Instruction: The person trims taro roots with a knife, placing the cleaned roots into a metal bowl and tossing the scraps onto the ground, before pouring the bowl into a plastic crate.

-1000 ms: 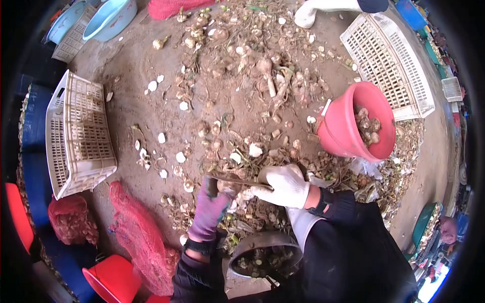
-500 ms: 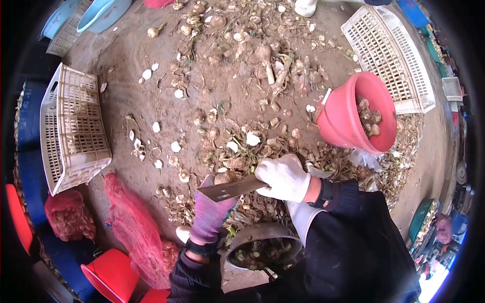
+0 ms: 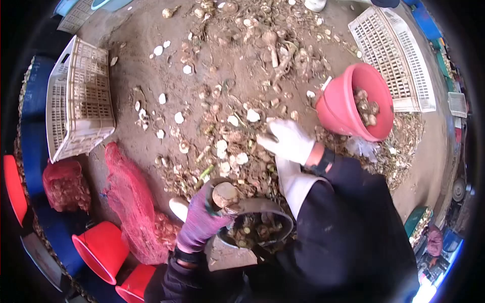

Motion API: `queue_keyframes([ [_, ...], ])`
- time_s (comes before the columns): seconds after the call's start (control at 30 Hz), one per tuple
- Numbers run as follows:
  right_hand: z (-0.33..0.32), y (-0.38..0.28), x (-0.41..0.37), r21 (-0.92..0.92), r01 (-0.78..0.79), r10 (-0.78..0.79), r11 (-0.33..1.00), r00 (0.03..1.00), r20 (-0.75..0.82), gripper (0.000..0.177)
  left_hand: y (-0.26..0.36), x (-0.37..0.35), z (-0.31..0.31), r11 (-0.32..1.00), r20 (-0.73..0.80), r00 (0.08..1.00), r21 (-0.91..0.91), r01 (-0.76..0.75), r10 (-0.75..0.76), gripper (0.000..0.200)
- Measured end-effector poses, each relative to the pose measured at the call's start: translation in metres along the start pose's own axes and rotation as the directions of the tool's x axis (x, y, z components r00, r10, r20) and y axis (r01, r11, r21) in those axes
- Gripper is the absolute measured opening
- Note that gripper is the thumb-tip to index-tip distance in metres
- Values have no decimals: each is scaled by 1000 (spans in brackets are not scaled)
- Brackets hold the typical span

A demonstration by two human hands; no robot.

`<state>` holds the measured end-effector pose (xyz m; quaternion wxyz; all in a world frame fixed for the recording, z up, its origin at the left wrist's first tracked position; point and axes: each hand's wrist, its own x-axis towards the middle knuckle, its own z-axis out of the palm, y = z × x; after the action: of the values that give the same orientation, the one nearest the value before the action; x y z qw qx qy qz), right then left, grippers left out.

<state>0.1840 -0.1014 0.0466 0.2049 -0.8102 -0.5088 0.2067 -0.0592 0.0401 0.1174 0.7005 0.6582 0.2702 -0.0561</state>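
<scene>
My left hand (image 3: 202, 217), in a purple knit glove, is closed round a round pale-brown bulb (image 3: 225, 195) whose broad face points up. It holds the bulb at the left rim of a grey bucket (image 3: 260, 206) that has several bulbs inside. My right hand (image 3: 290, 142), in a white glove, is up and to the right of the bulb, over the litter on the ground. Its fingers are curled and slightly smeared by motion; the knife seen in it half a second ago is hidden from this angle. Cut white pieces (image 3: 222, 147) lie on the litter ahead of the left hand.
A pink bucket (image 3: 336, 108) with bulbs tilts at the right, before a white crate (image 3: 386, 55). On the left are another crate (image 3: 91, 96), a red mesh sack (image 3: 129, 189) and red buckets (image 3: 101, 247). Bulbs, stalks and peelings (image 3: 252, 35) litter the ground.
My left hand has drawn the bulb down to the grey bucket and turned it face up. My right hand has moved up and away from it, and more white pieces show on the litter.
</scene>
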Motion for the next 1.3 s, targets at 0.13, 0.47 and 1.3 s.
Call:
queue_keyframes([
  [0.13,-40,-27,9,-72,75,-72,995,997,34,42,-20,-48,-1,978,93,985,163,128,-145,60],
  [0.47,-128,-86,-24,-247,257,-232,934,964,127,36,-166,-110,-7,704,-222,949,636,316,-225,65],
  [1.3,-140,-99,-2,-324,185,-65,928,936,347,37,-42,-99,-206,947,-525,833,-321,-7,-171,22],
])
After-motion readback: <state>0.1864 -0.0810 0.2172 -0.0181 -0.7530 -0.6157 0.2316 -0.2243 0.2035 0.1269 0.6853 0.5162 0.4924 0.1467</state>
